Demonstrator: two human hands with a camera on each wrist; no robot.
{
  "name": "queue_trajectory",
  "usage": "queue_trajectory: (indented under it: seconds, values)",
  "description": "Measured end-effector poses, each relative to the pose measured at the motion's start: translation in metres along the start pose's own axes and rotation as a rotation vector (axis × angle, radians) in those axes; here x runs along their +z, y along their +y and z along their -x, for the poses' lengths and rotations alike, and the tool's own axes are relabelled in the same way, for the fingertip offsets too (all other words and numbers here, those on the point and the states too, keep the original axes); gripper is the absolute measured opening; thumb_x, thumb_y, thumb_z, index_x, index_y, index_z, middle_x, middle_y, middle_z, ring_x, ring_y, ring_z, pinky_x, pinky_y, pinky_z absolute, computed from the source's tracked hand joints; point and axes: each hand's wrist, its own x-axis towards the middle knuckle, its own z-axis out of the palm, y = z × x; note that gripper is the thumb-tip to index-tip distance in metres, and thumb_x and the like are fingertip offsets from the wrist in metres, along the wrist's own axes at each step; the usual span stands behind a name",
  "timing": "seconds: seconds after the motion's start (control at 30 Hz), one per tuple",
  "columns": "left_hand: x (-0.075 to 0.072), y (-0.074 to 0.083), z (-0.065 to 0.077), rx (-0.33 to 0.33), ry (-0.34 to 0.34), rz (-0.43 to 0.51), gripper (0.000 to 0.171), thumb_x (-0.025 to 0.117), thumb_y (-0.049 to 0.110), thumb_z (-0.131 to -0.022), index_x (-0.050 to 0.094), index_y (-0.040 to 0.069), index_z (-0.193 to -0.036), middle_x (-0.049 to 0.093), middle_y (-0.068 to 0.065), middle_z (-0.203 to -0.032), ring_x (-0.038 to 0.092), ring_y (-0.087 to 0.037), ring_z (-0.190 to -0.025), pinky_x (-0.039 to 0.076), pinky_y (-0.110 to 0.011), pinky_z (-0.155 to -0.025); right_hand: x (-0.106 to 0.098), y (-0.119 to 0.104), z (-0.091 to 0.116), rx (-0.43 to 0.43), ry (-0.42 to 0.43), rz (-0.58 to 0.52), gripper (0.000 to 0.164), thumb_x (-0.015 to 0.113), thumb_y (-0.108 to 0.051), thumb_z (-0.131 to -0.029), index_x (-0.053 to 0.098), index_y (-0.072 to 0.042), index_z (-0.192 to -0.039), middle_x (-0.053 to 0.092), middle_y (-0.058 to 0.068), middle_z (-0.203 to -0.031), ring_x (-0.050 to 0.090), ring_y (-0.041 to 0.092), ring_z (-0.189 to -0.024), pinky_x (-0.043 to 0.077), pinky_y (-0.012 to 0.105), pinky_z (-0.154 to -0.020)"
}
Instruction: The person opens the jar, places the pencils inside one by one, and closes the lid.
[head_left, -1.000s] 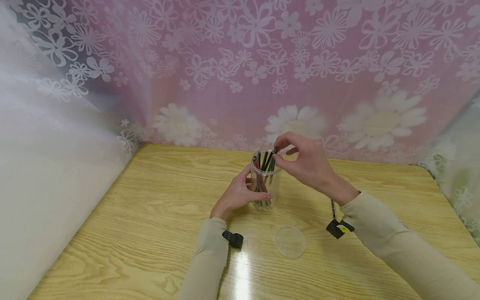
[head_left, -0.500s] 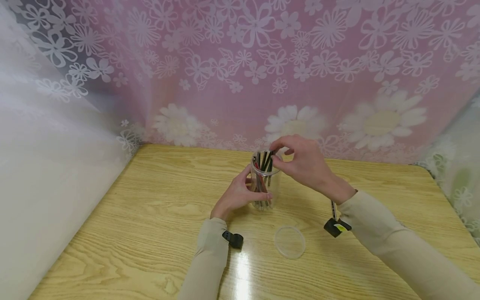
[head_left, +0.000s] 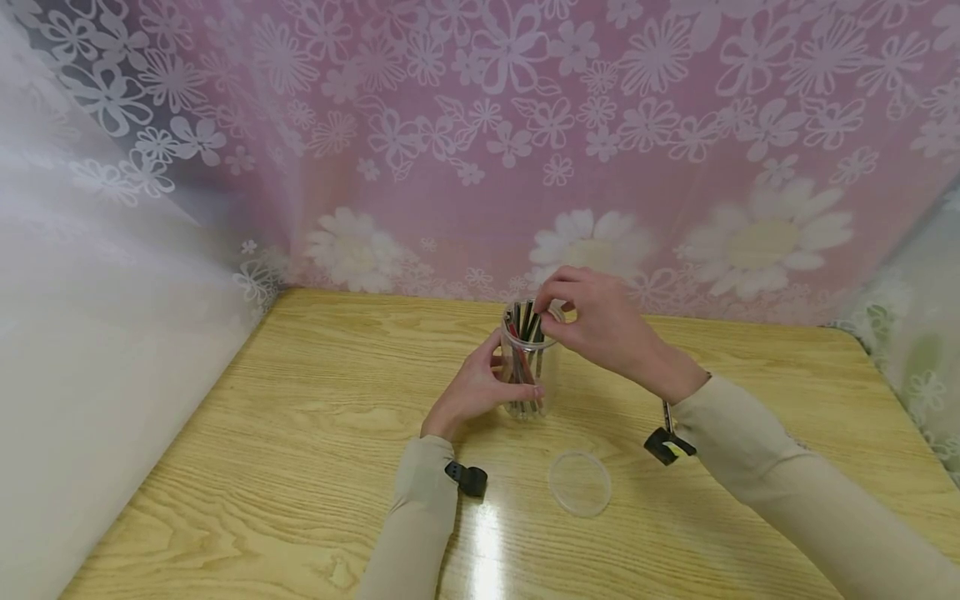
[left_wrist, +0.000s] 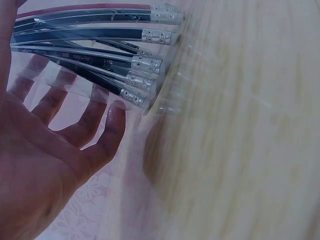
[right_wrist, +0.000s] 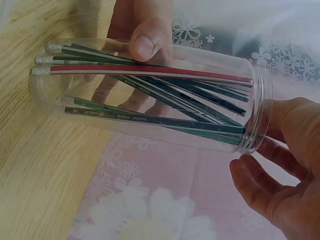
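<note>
A clear plastic jar (head_left: 550,375) stands upright on the table, holding several dark pencils (right_wrist: 165,120) and one red pencil (right_wrist: 150,71). My left hand (head_left: 472,385) grips the jar's side, thumb across the front and fingers behind it. In the left wrist view, silver-banded eraser ends (left_wrist: 146,64) of the pencils show near the jar's bottom. At the jar's open mouth (right_wrist: 260,110), my right hand (head_left: 606,321) has its thumb and bent fingers at the rim, close to the pencil tops. Whether a pencil is between those fingertips is hidden.
A round clear lid (head_left: 580,484) lies flat on the wood-grain table (head_left: 300,467), in front of the jar. Behind the table hangs a pink floral curtain (head_left: 450,208), and a whitish sheet (head_left: 97,333) hangs along the left side.
My right hand has moved slightly left and down over the jar's mouth. The dark pencil end that stood above the rim between its fingers has gone lower. My left hand and the jar stay put.
</note>
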Motion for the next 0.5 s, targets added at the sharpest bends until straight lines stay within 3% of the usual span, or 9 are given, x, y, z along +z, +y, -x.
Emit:
queue_trajectory:
  seconds: [0.33, 0.5]
  values:
    - [0.000, 0.000, 0.001, -0.002, 0.002, -0.006, 0.093, 0.089, 0.038, -0.079, 0.033, 0.057, -0.150, 0.068, 0.001, -0.119, 0.060, -0.020, -0.125, 0.052, -0.050, -0.100, -0.007, -0.003, 0.004, 0.045, -0.058, -0.070, 0.009, 0.068, 0.001, -0.091, 0.074, -0.005, -0.090, 0.070, 0.007, -0.097, 0.068, 0.021, -0.086, 0.061, 0.039, -0.075]
    - [0.000, -0.001, 0.002, -0.024, 0.009, -0.023, 0.098, 0.089, 0.044, -0.077, 0.028, 0.055, -0.153, 0.062, 0.002, -0.133, 0.056, -0.022, -0.131, 0.050, -0.053, -0.103, -0.010, -0.003, 0.020, 0.052, -0.028, -0.095, 0.011, 0.068, -0.001, -0.094, 0.076, -0.008, -0.098, 0.072, 0.006, -0.102, 0.067, 0.020, -0.090, 0.060, 0.039, -0.075]
